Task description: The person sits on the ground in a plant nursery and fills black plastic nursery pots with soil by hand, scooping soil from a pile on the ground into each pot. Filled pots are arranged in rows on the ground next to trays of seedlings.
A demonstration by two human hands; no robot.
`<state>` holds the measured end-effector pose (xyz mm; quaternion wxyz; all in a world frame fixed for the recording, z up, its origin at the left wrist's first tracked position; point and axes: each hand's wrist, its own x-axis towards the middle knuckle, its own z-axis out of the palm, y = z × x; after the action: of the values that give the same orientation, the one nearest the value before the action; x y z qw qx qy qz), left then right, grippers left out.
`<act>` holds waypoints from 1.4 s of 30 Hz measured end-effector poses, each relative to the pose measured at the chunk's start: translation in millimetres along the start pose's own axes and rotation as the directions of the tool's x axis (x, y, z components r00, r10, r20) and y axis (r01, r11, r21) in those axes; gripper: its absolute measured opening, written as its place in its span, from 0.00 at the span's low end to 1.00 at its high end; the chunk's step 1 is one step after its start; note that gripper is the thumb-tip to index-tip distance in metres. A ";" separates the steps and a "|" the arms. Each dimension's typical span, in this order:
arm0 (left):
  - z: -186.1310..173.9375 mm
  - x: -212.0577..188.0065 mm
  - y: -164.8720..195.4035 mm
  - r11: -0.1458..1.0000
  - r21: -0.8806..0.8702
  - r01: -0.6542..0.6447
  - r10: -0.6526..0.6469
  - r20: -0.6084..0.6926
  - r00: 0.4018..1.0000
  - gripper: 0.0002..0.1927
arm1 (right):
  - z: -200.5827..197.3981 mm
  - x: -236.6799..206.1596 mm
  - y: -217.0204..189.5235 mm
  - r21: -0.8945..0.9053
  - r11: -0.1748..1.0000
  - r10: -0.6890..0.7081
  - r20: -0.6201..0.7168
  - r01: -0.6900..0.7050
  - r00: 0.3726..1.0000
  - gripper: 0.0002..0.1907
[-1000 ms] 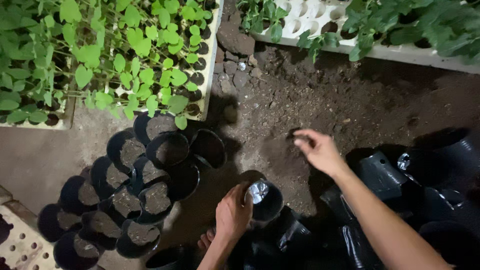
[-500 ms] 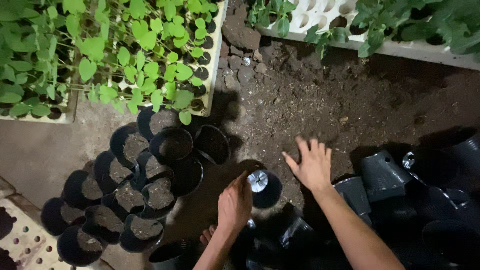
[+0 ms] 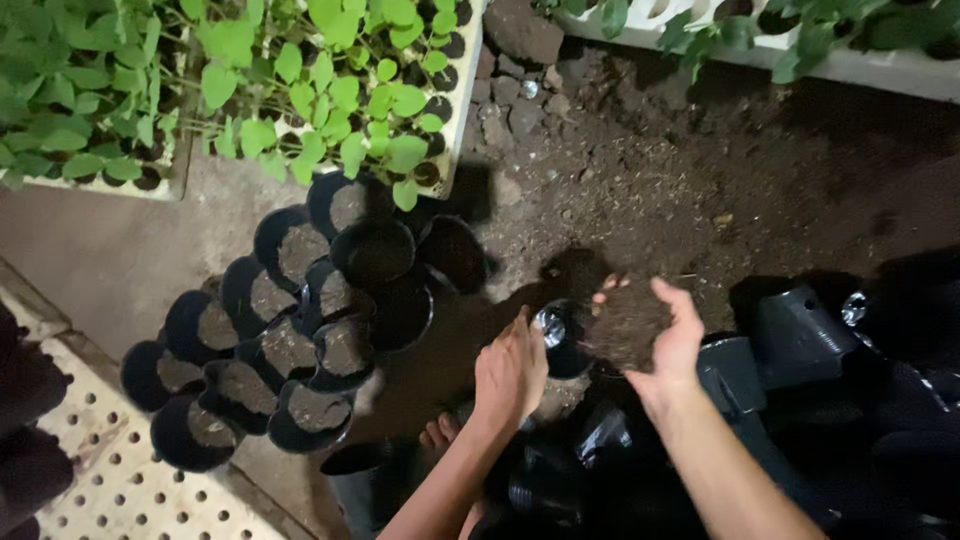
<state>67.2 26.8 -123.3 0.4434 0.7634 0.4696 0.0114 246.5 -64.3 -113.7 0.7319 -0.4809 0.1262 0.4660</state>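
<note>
**Bare arms, bare hands**

Both forearms are uncovered, with no sleeve in sight. The left hand (image 3: 510,372) and the right hand (image 3: 668,345) wear no gloves, rings or watch. Bare toes (image 3: 440,433) show below the left wrist.

To my left, white seedling trays (image 3: 455,120) crowded with green leafy seedlings (image 3: 300,90); below them, soil-filled black plastic grow bags (image 3: 290,330) (clustered together); a white perforated panel (image 3: 120,480) beside those.
</note>
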 end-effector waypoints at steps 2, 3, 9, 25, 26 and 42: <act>-1.2 -2.0 1.4 1.000 -0.006 0.019 -0.019 0.003 1.000 0.25 | 10.1 -10.0 13.4 -0.043 0.999 -0.003 0.028 0.004 1.000 0.19; -1.9 -3.4 1.3 1.000 -0.012 0.016 -0.017 -0.009 1.000 0.25 | 13.4 -14.0 19.5 -0.094 0.996 0.002 0.021 0.000 1.000 0.19; 0.4 -10.8 -3.4 0.998 -0.049 0.042 -0.042 -0.008 0.999 0.24 | 8.1 -22.1 35.1 -0.257 0.827 -0.360 0.441 0.500 0.822 0.13; -14.8 -31.1 -17.3 0.945 -0.283 0.167 -0.154 0.066 0.986 0.27 | -36.8 -8.4 23.5 -0.673 0.690 -0.309 0.060 0.267 0.949 0.14; -14.2 -31.0 -17.7 0.940 -0.275 0.204 -0.182 0.104 0.978 0.27 | -32.5 -9.4 25.8 -0.521 0.823 -0.260 0.007 0.226 0.966 0.11; 3.4 -35.1 -46.7 0.967 -0.222 0.124 -0.123 0.019 0.992 0.24 | -12.7 -62.0 30.5 -0.472 0.820 -0.314 0.103 0.324 0.944 0.08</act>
<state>16.0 6.8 -143.6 0.5274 0.6780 0.5109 0.0344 192.2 -106.4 -98.7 0.6576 -0.6572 -0.0839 0.3585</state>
